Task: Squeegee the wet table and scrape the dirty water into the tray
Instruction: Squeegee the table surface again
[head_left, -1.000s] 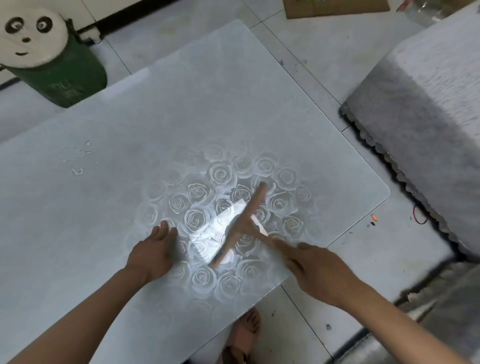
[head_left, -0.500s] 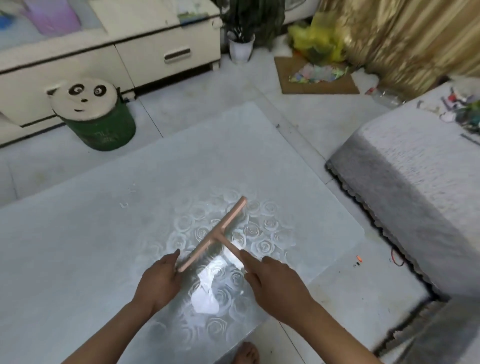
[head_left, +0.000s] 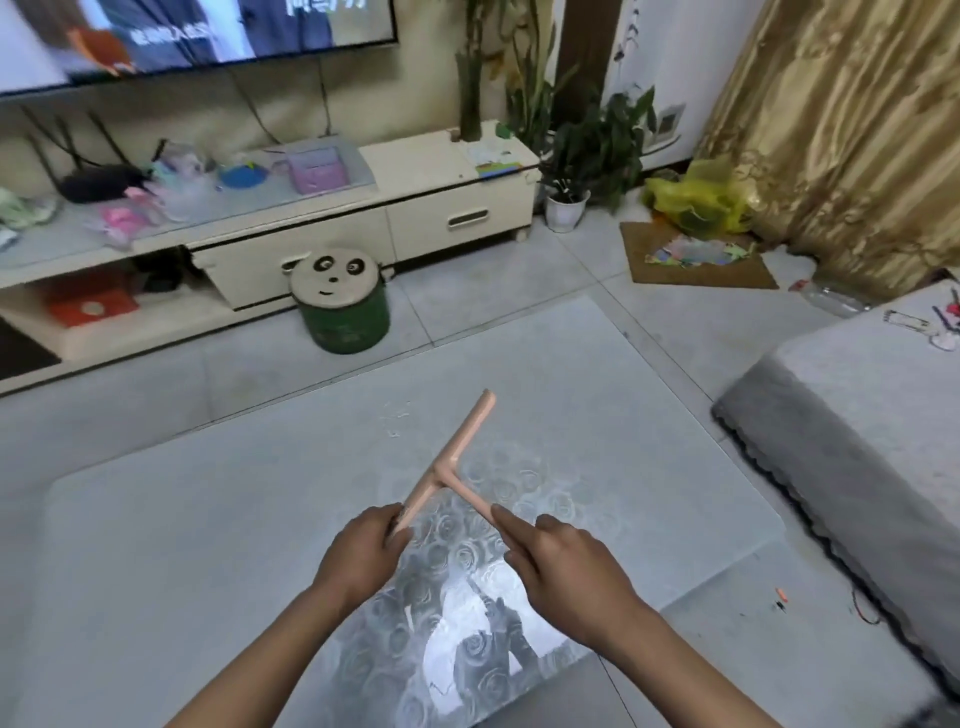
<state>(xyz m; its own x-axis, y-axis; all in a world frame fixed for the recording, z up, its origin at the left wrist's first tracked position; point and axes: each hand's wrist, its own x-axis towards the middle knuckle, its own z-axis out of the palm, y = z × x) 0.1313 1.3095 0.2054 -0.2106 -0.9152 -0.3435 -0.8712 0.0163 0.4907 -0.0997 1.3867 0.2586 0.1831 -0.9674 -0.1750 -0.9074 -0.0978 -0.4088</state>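
The squeegee (head_left: 445, 469) is gripped, handle by the right hand (head_left: 566, 574), blade end by the left hand (head_left: 358, 561), blade stretched forward-right.

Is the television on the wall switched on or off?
On: the television screen is lit and shows a coloured picture with white text.

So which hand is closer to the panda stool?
Left. The left hand, gripping the squeegee by its bar end, is nearly in line with the panda stool; the right hand, on the handle, is further off to the right.
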